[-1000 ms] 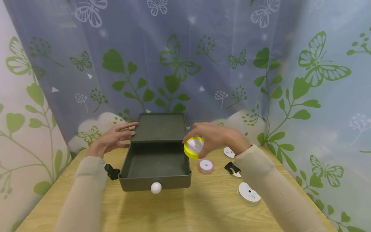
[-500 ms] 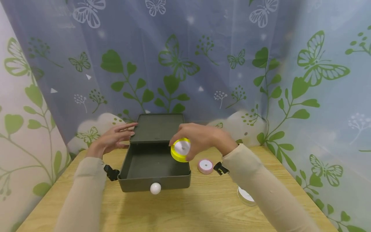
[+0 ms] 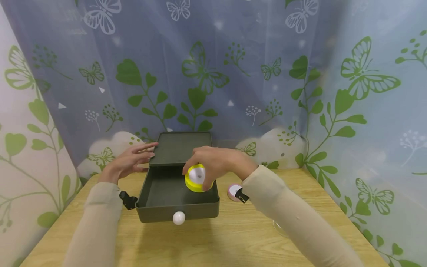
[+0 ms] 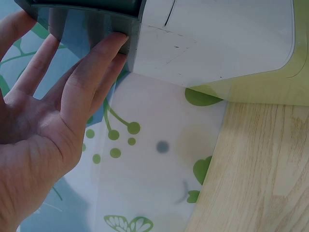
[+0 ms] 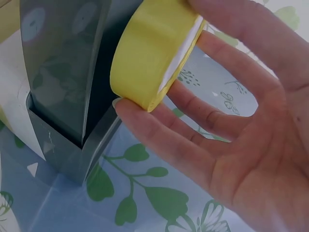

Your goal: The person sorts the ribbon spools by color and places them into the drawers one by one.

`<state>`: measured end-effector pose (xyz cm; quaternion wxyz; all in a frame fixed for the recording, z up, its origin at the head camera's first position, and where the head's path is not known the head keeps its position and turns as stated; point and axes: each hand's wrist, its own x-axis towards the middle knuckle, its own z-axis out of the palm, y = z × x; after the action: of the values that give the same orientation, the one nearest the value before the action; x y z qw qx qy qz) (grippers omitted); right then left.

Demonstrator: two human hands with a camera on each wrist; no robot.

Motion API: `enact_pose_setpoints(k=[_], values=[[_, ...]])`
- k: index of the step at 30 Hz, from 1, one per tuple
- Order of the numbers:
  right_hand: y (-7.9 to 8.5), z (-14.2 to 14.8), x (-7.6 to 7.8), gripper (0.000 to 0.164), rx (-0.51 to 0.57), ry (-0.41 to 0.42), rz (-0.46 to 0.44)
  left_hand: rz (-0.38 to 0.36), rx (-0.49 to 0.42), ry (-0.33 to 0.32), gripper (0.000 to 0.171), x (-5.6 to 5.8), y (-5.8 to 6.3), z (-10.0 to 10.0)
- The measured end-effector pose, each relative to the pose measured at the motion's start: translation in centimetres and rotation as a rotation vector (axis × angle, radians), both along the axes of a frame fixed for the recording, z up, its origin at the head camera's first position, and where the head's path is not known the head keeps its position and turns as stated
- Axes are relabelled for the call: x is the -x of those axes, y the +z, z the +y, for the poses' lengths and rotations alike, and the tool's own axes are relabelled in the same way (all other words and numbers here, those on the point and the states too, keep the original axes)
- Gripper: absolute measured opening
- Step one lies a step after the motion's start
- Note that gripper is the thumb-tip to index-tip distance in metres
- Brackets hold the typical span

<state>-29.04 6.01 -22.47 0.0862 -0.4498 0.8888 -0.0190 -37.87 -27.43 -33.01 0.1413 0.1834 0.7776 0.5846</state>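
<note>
Two light sleeves reach in, the left sleeve [image 3: 95,226] and the right sleeve [image 3: 293,218], over one wooden worktop [image 3: 233,244]. Nearer than the right fingers stands one white knob [image 3: 179,218], on the front of one drawer [image 3: 155,214] pulled out from one dark box [image 3: 183,146].

The right hand [image 3: 217,161] pinches one yellow spool [image 3: 195,178] between thumb and fingers, its white face turned toward the head camera. The spool is over the right part of the drawer; whether it dips below the rim I cannot tell. Left of those fingers, the drawer's inner floor shows.

On the worktop to the right of the right fingers lies one pink-edged spool [image 3: 233,190], partly covered by one of two black wrist devices [image 3: 241,194]. Further right and nearer, part of one clear round rim [image 3: 279,229] shows beside the right sleeve.

The left hand [image 3: 128,161] has its fingers spread, tips touching the box's left side. Beyond both sets of fingers hangs a blue curtain [image 3: 243,96] printed with butterflies and leaves.
</note>
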Motion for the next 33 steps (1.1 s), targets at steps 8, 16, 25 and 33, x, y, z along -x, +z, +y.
enact_pose_setpoints(k=[8, 16, 25, 33], values=[[-0.1, -1.6, 0.4, 0.064, -0.049, 0.005, -0.018, -0.006, 0.011, 0.016, 0.068, 0.1, -0.1, 0.1], [-0.1, -3.4, 0.7, 0.062, -0.1, 0.009, -0.042, -0.003, 0.029, 0.023, 0.068, 0.2, -0.1, 0.1], [-1.0, -4.3, 1.2, 0.062, -0.135, -0.014, -0.06, 0.004, 0.027, 0.02, 0.068, 0.4, -0.3, 0.0], [-1.6, -4.9, 1.6, 0.064, -0.183, -0.041, -0.076, -0.005, 0.024, 0.024, 0.068, 0.4, -0.3, 0.0]])
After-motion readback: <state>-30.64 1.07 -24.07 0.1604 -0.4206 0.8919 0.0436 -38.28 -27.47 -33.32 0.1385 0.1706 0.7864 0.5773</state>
